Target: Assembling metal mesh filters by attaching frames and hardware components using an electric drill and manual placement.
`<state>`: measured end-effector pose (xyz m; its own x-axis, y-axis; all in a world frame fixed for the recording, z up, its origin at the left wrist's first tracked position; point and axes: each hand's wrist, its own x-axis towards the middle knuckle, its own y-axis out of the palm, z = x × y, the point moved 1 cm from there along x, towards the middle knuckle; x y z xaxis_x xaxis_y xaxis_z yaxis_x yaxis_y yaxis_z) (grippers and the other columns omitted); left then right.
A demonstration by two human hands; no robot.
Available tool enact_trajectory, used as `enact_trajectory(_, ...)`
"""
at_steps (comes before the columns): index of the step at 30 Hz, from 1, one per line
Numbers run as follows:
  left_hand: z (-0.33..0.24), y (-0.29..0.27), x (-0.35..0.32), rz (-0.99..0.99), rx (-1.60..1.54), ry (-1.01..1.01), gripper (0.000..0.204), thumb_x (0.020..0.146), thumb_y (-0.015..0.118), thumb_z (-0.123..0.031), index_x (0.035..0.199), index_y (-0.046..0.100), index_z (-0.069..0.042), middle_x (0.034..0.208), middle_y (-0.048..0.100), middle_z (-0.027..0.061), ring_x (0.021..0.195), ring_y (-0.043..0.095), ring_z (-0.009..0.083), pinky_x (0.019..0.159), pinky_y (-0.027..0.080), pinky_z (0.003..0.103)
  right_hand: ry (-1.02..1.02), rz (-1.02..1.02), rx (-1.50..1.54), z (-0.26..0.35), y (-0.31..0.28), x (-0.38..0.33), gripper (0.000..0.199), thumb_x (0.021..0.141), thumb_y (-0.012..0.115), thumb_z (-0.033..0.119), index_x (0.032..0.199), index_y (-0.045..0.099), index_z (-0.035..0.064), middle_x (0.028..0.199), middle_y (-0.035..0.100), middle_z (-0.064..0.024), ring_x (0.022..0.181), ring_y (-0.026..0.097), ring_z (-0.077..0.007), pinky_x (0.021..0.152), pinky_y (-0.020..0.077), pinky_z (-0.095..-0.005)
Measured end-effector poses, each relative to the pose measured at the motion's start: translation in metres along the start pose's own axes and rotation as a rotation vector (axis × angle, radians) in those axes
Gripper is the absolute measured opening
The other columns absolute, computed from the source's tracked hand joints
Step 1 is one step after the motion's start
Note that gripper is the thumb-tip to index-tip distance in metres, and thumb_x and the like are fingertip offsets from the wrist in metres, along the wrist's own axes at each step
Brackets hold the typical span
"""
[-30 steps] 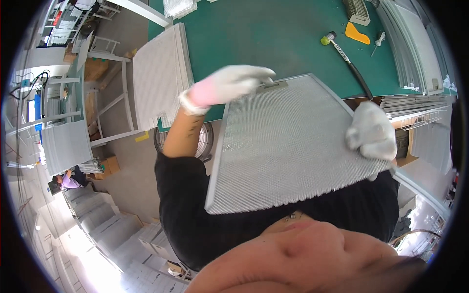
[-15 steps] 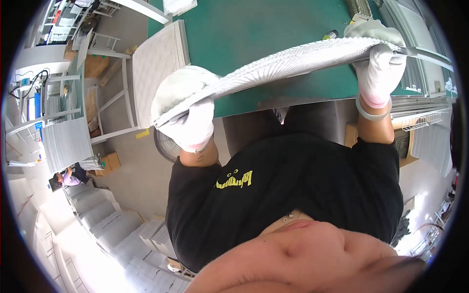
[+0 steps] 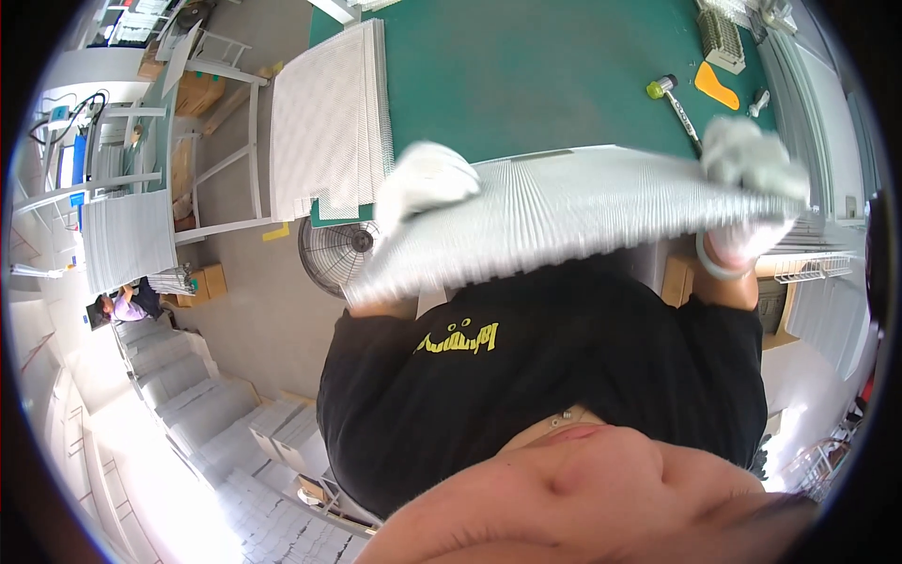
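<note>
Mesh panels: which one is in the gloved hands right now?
The wide finned mesh panel in front of the black shirt, gripped by the left hand and right hand. The other stack of panels lies untouched on the green table's left edge.

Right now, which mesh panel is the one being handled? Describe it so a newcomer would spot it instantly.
Start at the green table. At its near edge, the mesh panel is held in the air between the white-gloved left hand and right hand. Unlike the stacked panels lying flat on the table's left edge, it is lifted and motion-blurred.
</note>
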<state>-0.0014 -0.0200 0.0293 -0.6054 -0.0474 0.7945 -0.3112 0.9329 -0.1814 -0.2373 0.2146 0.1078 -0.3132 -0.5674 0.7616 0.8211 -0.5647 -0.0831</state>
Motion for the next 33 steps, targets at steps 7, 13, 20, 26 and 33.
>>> enact_trajectory(7, 0.012, 0.005, -0.061, 0.390, 0.562, -0.586, 0.044, 0.078, 0.071, -0.019, 0.119, 0.062, -0.007, 0.124, 0.061, 0.0121, 0.118, 0.057, 0.0339, 0.101, 0.044, 0.042, -0.480, 0.302, 0.458, -0.014, 0.049, -0.006, 0.043, 0.098, 0.059, 0.036, 0.072, 0.051, 0.0025, 0.067, 0.057, -0.0104, 0.058, 0.058, -0.0201, 0.049, 0.0457, -0.0353)
enact_trajectory(13, 0.034, 0.000, -0.042, 0.683, 0.480, -0.619, 0.055, 0.081, 0.072, -0.023, 0.130, 0.054, -0.008, 0.137, 0.055, 0.0111, 0.132, 0.046, 0.0368, 0.110, 0.035, 0.049, -0.455, 0.264, 0.411, 0.018, 0.144, 0.021, 0.043, 0.098, 0.059, 0.038, 0.074, 0.052, 0.0023, 0.069, 0.058, -0.0109, 0.059, 0.058, -0.0203, 0.049, 0.0461, -0.0356)
enact_trajectory(20, 0.046, -0.004, -0.042, 0.740, 0.345, -0.650, 0.053, 0.082, 0.072, -0.025, 0.130, 0.055, -0.012, 0.139, 0.055, 0.0113, 0.136, 0.042, 0.0394, 0.114, 0.030, 0.051, -0.438, 0.234, 0.377, 0.011, 0.081, -0.020, 0.044, 0.098, 0.059, 0.039, 0.075, 0.052, 0.0020, 0.072, 0.059, -0.0116, 0.061, 0.059, -0.0206, 0.050, 0.0465, -0.0358)
enact_trajectory(26, 0.050, 0.003, -0.054, 0.583, 0.479, -0.618, 0.048, 0.081, 0.071, -0.024, 0.125, 0.058, -0.012, 0.120, 0.062, 0.0138, 0.128, 0.050, 0.0357, 0.116, 0.027, 0.052, -0.423, 0.214, 0.347, 0.022, 0.126, -0.006, 0.044, 0.098, 0.059, 0.040, 0.077, 0.052, 0.0018, 0.074, 0.059, -0.0121, 0.062, 0.059, -0.0208, 0.050, 0.0468, -0.0361)
enact_trajectory(33, 0.032, 0.006, -0.046, 0.602, 0.819, -0.742, 0.045, 0.079, 0.067, -0.017, 0.122, 0.057, -0.009, 0.102, 0.063, 0.0115, 0.105, 0.059, 0.0303, 0.112, 0.033, 0.050, -0.393, 0.200, 0.320, 0.022, 0.082, -0.038, 0.044, 0.098, 0.058, 0.041, 0.079, 0.053, 0.0016, 0.076, 0.060, -0.0128, 0.064, 0.060, -0.0210, 0.051, 0.0472, -0.0363)
